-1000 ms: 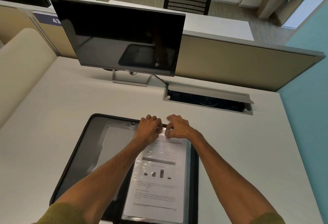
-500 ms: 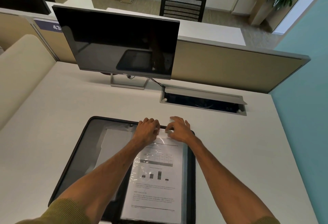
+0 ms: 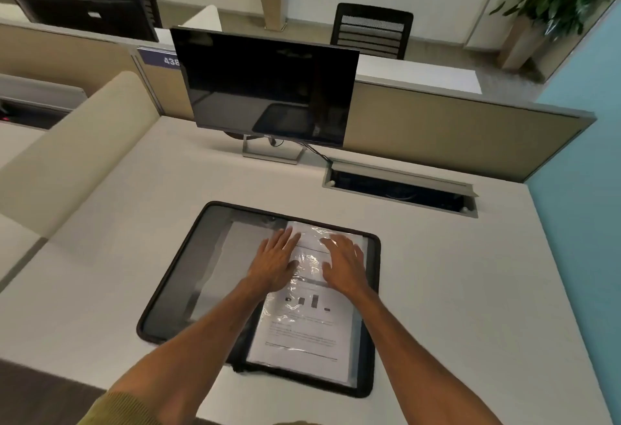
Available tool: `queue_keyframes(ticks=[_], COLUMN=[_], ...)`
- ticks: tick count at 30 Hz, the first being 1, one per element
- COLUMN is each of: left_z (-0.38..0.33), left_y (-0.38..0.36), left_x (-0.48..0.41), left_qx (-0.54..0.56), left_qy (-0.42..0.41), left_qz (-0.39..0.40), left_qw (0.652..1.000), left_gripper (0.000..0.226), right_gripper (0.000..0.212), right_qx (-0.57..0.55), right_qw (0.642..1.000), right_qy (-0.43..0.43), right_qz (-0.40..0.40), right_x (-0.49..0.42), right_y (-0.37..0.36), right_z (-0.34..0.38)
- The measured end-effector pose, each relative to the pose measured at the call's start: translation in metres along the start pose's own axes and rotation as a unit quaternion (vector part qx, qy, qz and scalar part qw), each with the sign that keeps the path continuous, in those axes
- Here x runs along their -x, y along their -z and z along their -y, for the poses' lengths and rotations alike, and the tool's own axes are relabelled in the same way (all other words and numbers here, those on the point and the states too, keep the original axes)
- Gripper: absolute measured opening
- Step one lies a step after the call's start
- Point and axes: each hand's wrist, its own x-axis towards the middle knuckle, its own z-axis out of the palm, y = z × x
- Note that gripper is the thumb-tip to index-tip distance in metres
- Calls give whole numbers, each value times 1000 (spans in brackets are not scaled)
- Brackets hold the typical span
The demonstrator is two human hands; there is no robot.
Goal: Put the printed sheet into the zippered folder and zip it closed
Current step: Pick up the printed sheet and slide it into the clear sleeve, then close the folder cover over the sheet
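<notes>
Both hands are off the top edge they were pinching. Now the left hand (image 3: 274,265) and right hand (image 3: 344,265) lie flat, fingers spread, pressing the glossy sleeve (image 3: 311,261). Under it the printed sheet (image 3: 302,334) sits in the right half of the folder (image 3: 188,273), unzipped on the desk (image 3: 453,290).

Two arms enter from the lower edge. Left sleeve (image 3: 114,411) at 7 o'clock: olive-green knit with a fine ribbed texture, its edge ending high on the forearm. Below it the arm is uncovered down to the left hand (image 3: 274,265). Right arm is uncovered from the frame edge at 5 o'clock to the right hand (image 3: 342,266). Olive sliver (image 3: 295,422) at 6 o'clock, too little to identify.
</notes>
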Motion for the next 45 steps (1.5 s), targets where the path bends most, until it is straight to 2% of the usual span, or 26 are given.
queue_keyframes(ticks=[9,13,18,23,27,32,36,38,45], left_z=[39,70,122,171,194,202,204,207,198], left_y=[-27,-30,-21,-13,-6,3,11,16,45], left_x=[95,124,146,162,164,158,155,156,162], left_qx=[57,61,55,101,180,298,421,440,429], left_qy=[123,152,187,242,207,213,279,300,271], left_qz=[-19,-34,-55,-71,-67,-81,-120,-138,-203], left_qw=[991,986,979,962,959,927,855,835,838], left_gripper=[69,70,66,65,65,63,58,53,34], right_gripper=[63,67,65,67,70,70,68,67,52], right_qx=[-5,18,27,51,49,42,21,8,-51], right_qw=[994,991,991,993,994,996,997,997,997], right_qy=[102,118,109,79,38,24,22,27,31], right_qz=[41,68,76,74,88,80,71,65,54], right_x=[45,52,57,58,63,63,62,63,68], right_y=[-43,-59,-82,-101,-112,-115,-114,-112,-93], right_z=[53,85,128,159,172,179,179,179,171])
